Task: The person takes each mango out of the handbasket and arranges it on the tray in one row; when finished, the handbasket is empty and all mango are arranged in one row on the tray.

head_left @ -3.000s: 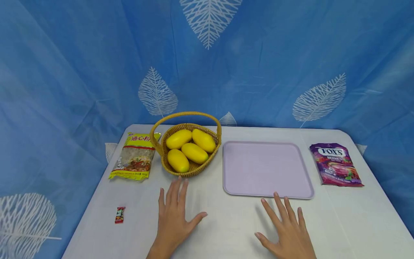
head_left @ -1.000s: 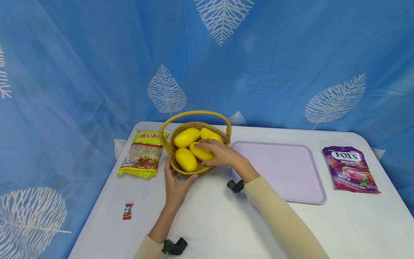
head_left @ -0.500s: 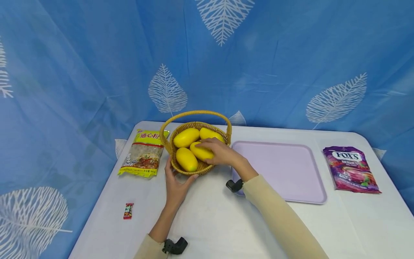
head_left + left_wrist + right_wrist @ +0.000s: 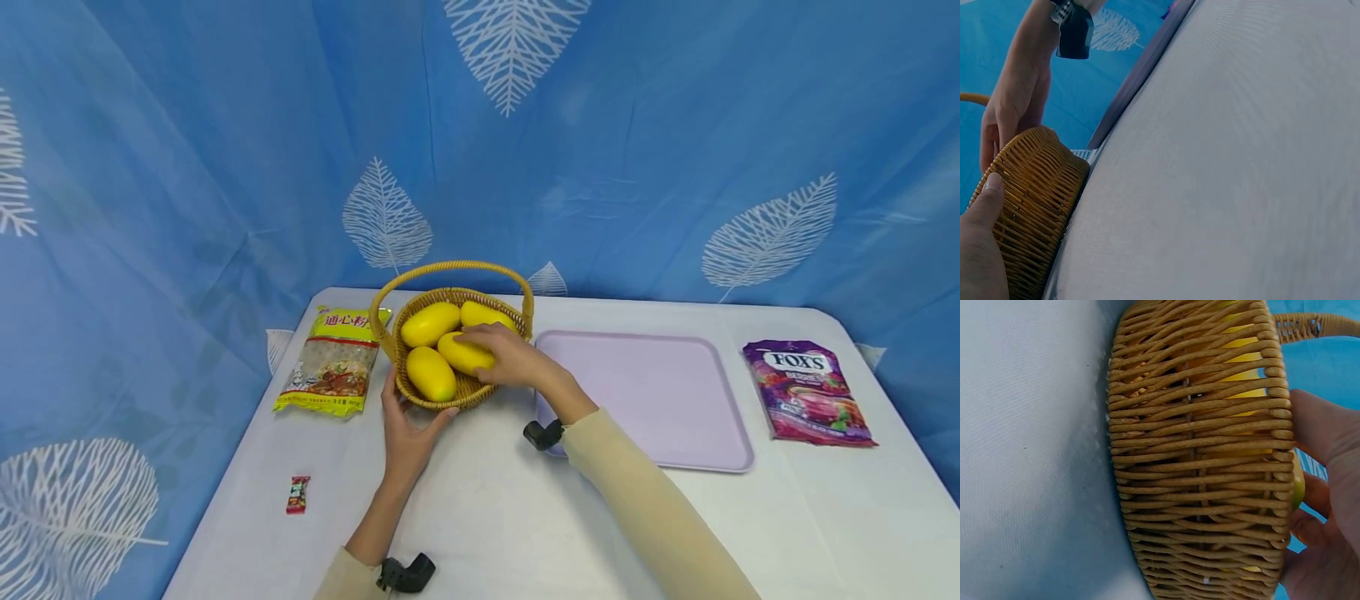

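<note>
A wicker basket (image 4: 480,397) with a tall arched handle stands at the back left of the table and holds several yellow mangoes. My left hand (image 4: 407,437) grips the basket's near left side. In the left wrist view its thumb (image 4: 988,203) lies over the woven wall near the rim. My right hand (image 4: 510,356) reaches inside from the right and holds the middle mango (image 4: 461,353), thumb on the near side and fingers over the top. The right wrist view shows this hand (image 4: 1329,506) at the rim, the mango mostly hidden behind the weave.
Right of the basket lies a flat lilac tray (image 4: 637,400), partly under the right forearm. A purple candy bag (image 4: 810,393) is at the far right. Left of the basket are a yellow pasta packet (image 4: 330,362) and, nearer, a small red-wrapped candy (image 4: 297,495).
Three seconds ago both hands were spread over the front of the table. Since then the left has taken hold of the basket and the right a mango. Over the last second they barely moved.
</note>
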A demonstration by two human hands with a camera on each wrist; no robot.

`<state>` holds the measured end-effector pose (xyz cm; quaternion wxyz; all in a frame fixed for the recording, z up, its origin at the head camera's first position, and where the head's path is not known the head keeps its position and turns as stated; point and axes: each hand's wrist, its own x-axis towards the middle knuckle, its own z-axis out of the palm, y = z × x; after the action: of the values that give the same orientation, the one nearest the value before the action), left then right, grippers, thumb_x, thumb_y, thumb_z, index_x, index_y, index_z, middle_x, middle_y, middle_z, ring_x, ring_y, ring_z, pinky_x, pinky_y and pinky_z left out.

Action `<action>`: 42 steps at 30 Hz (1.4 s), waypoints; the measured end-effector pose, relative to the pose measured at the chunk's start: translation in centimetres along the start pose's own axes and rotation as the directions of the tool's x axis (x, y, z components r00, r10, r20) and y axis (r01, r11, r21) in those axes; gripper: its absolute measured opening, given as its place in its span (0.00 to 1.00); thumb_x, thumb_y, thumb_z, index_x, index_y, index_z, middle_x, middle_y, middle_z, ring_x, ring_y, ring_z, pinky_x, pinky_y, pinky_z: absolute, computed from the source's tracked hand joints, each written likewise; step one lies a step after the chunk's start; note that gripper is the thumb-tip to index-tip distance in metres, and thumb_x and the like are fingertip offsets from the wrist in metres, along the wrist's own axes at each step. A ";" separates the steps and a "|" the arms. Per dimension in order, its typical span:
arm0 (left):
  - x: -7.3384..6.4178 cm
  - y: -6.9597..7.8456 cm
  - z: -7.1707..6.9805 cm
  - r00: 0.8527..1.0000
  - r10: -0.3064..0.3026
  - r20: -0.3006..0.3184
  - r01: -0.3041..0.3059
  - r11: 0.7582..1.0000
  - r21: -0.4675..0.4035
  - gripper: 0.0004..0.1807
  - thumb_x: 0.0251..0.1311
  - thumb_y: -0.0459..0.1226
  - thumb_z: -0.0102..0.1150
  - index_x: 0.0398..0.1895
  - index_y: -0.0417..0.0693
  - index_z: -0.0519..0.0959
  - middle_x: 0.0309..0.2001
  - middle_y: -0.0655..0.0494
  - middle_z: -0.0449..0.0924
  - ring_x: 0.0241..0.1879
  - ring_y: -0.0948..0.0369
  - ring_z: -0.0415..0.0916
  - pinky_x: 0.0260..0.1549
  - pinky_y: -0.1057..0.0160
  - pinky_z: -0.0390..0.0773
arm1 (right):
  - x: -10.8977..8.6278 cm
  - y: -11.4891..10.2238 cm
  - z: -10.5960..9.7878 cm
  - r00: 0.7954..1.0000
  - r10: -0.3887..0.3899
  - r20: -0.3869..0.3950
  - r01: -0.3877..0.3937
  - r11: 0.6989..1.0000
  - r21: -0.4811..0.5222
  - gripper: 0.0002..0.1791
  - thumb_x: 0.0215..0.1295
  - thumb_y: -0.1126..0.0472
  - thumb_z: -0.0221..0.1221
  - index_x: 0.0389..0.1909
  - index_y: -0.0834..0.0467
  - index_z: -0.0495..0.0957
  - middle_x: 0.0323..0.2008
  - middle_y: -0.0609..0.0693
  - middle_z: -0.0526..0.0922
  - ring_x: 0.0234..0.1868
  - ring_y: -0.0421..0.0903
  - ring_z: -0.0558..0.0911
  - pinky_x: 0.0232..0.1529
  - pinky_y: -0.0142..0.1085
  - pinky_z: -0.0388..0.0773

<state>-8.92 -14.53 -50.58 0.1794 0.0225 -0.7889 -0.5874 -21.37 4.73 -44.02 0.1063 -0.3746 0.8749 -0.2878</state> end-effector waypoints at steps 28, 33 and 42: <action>-0.3 1.7 -0.1 0.999 0.047 -0.011 -0.046 0.999 0.006 0.57 0.50 0.30 0.73 0.76 0.36 0.43 0.73 0.33 0.49 0.68 0.40 0.56 0.62 0.42 0.60 | -11.2 -1.9 -1.3 0.774 0.093 -0.626 0.034 0.982 0.188 0.35 0.55 0.69 0.68 0.66 0.53 0.72 0.69 0.52 0.70 0.65 0.51 0.71 0.46 0.42 0.83; -0.2 1.6 -0.1 0.999 0.044 -0.010 -0.044 0.999 -0.004 0.57 0.49 0.29 0.73 0.76 0.37 0.43 0.73 0.33 0.50 0.67 0.41 0.56 0.61 0.44 0.60 | -12.9 -0.7 -0.5 0.697 0.216 -0.684 -0.053 0.967 0.250 0.37 0.55 0.70 0.68 0.67 0.55 0.70 0.68 0.53 0.70 0.63 0.52 0.74 0.45 0.31 0.81; -0.2 1.5 0.0 0.999 0.048 -0.008 -0.048 0.999 -0.014 0.57 0.49 0.29 0.73 0.76 0.37 0.44 0.73 0.33 0.50 0.67 0.40 0.56 0.61 0.46 0.60 | -13.7 2.4 1.5 0.653 0.487 -0.580 -0.250 0.861 0.443 0.35 0.61 0.64 0.66 0.69 0.56 0.67 0.65 0.56 0.72 0.59 0.55 0.74 0.48 0.49 0.82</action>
<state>-8.44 -13.98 -49.26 0.1967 0.0047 -0.7843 -0.5883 -12.66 15.23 -47.08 -0.1008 -0.0331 0.8509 -0.5146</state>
